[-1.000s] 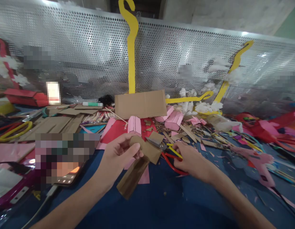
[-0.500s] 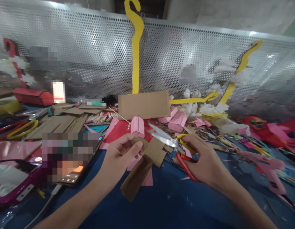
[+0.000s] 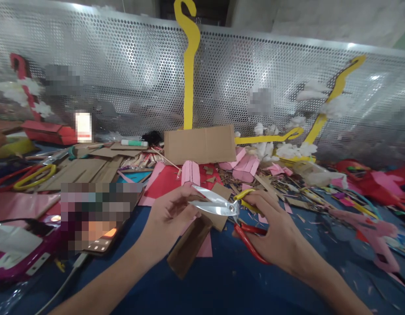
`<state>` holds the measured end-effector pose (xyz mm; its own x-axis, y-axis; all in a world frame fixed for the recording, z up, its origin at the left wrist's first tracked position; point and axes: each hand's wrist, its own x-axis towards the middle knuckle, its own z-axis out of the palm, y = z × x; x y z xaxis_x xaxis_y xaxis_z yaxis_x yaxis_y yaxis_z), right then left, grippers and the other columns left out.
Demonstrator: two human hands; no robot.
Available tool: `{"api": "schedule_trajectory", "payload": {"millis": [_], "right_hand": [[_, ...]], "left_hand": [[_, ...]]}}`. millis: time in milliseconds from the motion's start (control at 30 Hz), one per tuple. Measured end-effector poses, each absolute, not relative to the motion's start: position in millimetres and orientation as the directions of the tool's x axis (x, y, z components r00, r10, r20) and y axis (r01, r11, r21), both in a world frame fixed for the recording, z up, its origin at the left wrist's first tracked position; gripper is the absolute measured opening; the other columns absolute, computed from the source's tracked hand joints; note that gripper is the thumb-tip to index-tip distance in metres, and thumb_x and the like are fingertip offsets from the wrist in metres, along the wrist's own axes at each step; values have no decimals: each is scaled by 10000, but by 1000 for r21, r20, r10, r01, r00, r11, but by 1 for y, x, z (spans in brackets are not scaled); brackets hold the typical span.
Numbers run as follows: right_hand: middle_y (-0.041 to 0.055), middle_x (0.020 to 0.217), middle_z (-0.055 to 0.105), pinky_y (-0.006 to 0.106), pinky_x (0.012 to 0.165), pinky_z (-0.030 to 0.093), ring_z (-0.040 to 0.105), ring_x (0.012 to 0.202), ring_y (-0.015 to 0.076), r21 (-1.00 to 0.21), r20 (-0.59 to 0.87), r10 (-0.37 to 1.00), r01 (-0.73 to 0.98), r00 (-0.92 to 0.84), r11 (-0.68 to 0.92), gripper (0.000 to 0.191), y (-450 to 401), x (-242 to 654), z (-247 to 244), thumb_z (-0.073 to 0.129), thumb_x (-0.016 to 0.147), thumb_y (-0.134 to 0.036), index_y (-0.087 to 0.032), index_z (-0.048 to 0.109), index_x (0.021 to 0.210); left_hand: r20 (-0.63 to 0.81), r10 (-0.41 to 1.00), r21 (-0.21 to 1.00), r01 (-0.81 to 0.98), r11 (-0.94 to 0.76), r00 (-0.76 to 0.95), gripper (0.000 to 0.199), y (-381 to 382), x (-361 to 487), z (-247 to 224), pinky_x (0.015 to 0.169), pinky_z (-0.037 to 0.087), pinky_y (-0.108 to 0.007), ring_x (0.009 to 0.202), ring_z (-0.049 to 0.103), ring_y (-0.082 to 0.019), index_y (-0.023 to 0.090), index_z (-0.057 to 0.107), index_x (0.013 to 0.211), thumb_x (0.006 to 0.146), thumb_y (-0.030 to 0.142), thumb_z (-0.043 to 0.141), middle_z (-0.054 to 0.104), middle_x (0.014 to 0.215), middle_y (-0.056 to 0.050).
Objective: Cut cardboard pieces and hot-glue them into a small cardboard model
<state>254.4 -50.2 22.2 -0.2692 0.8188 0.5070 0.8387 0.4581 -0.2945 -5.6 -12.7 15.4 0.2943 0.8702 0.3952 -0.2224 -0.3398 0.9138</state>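
My right hand [image 3: 277,227] is closed on scissors [image 3: 218,205], with fingers through the yellow handle loop and the red one. The blades stand apart and point left, their tips close to my left fingers. My left hand [image 3: 171,214] is pinched on a small piece of brown cardboard, mostly hidden behind the fingers and blades. Under the blades lies a flat cardboard scrap [image 3: 217,218]. A bent brown cardboard strip [image 3: 189,249] rests below my left hand. Just beyond the hands stands a small pink paper box shape [image 3: 190,172] with dark lines.
A cardboard box [image 3: 199,145] with a tall yellow hook shape [image 3: 188,78] stands behind. At left lie a phone [image 3: 104,236] and cardboard sheets [image 3: 81,173]. A pink glue gun [image 3: 369,232] lies at right, near paper scraps. Perforated metal sheet [image 3: 222,65] closes off the back.
The scissors have moved down and left, their blades opening wider and reaching my left fingers. My left hand stays nearly in place. The whole view has shifted slightly.
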Motion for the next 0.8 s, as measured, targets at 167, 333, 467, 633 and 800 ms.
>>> {"api": "schedule_trajectory", "payload": {"millis": [167, 333, 467, 633, 800], "right_hand": [[166, 1356, 629, 430, 971, 560, 620, 1256, 351, -294, 494, 824, 839, -276, 457, 430, -53, 251, 21, 762, 873, -350, -236, 570, 1240], [154, 1320, 628, 430, 1005, 544, 623, 1226, 338, -284, 513, 813, 839, -276, 464, 450, -54, 249, 19, 792, 853, -339, -236, 563, 1226], [141, 1297, 631, 424, 1020, 537, 629, 1205, 324, -281, 544, 787, 821, -291, 498, 434, -53, 249, 18, 808, 836, -302, -241, 583, 1202], [122, 1232, 654, 412, 997, 548, 655, 1153, 312, -299, 585, 756, 789, -294, 537, 384, -52, 247, 19, 787, 809, -211, -239, 630, 1159], [108, 1171, 680, 393, 954, 559, 674, 1109, 299, -317, 589, 755, 777, -288, 544, 340, -53, 245, 22, 778, 792, -185, -236, 651, 1103]], "left_hand": [[383, 881, 922, -176, -345, 278, 61, -11, -3, 14, 714, 567, -254, 770, 679, -143, 203, 743, 880, 907, 186, 691, 724, 815, -3], [360, 893, 928, -202, -313, 272, 34, -13, -4, 14, 724, 590, -268, 790, 709, -161, 188, 744, 891, 882, 212, 722, 756, 862, -26], [351, 897, 931, -208, -301, 270, 47, -13, -5, 15, 751, 598, -267, 818, 729, -168, 188, 759, 909, 876, 206, 730, 771, 877, -31], [325, 909, 936, -226, -270, 261, 42, -13, -5, 15, 733, 587, -246, 797, 720, -152, 197, 766, 898, 866, 192, 739, 765, 864, -17], [320, 906, 937, -233, -259, 278, 37, -15, -5, 16, 737, 570, -231, 797, 707, -142, 196, 776, 896, 870, 203, 750, 761, 857, -17]]}}
